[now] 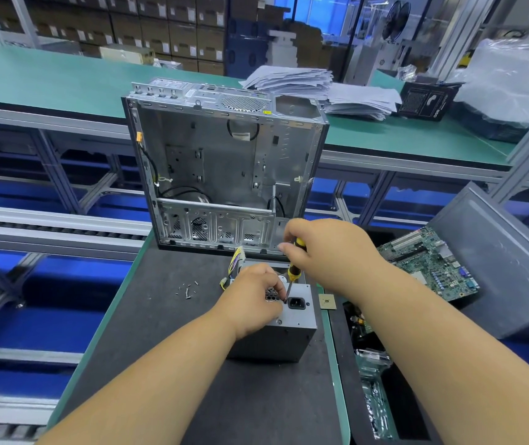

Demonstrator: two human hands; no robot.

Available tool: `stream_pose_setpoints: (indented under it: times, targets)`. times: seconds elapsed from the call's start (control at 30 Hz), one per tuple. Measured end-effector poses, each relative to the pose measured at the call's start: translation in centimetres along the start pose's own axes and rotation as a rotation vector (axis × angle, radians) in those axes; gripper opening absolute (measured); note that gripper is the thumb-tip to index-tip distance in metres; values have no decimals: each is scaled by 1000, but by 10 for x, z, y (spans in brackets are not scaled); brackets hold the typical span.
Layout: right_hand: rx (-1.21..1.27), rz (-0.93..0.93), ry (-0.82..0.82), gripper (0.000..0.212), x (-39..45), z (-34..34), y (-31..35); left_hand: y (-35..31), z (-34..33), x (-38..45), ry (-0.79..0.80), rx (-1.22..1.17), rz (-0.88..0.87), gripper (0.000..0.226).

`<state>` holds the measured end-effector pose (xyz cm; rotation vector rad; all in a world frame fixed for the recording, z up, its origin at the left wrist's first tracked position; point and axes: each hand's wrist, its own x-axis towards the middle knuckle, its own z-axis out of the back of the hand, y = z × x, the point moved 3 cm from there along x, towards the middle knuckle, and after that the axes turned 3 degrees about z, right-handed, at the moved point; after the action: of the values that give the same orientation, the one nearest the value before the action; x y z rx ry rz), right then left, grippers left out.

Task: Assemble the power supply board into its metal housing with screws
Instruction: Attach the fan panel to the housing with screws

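The grey metal power supply housing stands on the dark mat, socket face up. My right hand is shut on a yellow-and-black screwdriver, held nearly upright with its tip on the top face just left of the black power socket. My left hand rests on the housing's top, fingers pinched at the screwdriver tip; a screw there is hidden. Coloured wires stick out behind the housing. Several loose screws lie on the mat to the left.
An open computer case stands upright just behind the housing. A green motherboard and a grey side panel lie at the right. A small chip sits beside the housing. Board parts fill a tray at lower right.
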<state>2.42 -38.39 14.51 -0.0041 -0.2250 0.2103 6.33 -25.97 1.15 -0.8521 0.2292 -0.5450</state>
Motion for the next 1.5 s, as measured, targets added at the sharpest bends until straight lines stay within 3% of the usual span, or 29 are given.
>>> stream_pose_setpoints:
  times: [0.07, 0.2, 0.4, 0.5, 0.67, 0.93, 1.1, 1.2, 1.3, 1.43, 1.5]
  targets:
    - [-11, 2, 4, 28, -1, -1, 0, 0, 0, 0, -1, 1, -3, 26]
    - [115, 1, 40, 14, 0, -2, 3, 0, 0, 0, -5, 10, 2, 25]
    - [75, 8, 7, 17, -1, 0, -1, 0, 0, -1, -7, -1, 13, 25]
    - [19, 5, 9, 29, -1, -3, -3, 0, 0, -1, -3, -2, 17, 23]
    - [117, 19, 46, 13, -1, -1, -1, 1, 0, 0, -2, 2, 12, 23]
    - [9, 5, 7, 26, 0, -4, -7, 1, 0, 1, 0, 12, 18, 22]
    - [158, -1, 53, 16, 0, -5, -5, 1, 0, 1, 6, 15, 12, 21]
    - [103, 6, 11, 16, 0, -4, -5, 0, 0, 1, 1, 4, 9, 23]
    - [19, -10, 13, 28, 1, -6, -6, 0, 0, 1, -1, -8, 8, 24]
    - [126, -30, 60, 15, 2, -6, -5, -1, 0, 1, -3, 4, -3, 22]
    - [160, -15, 68, 21, 2, -5, -4, 0, 0, 1, -5, 4, 0, 22]
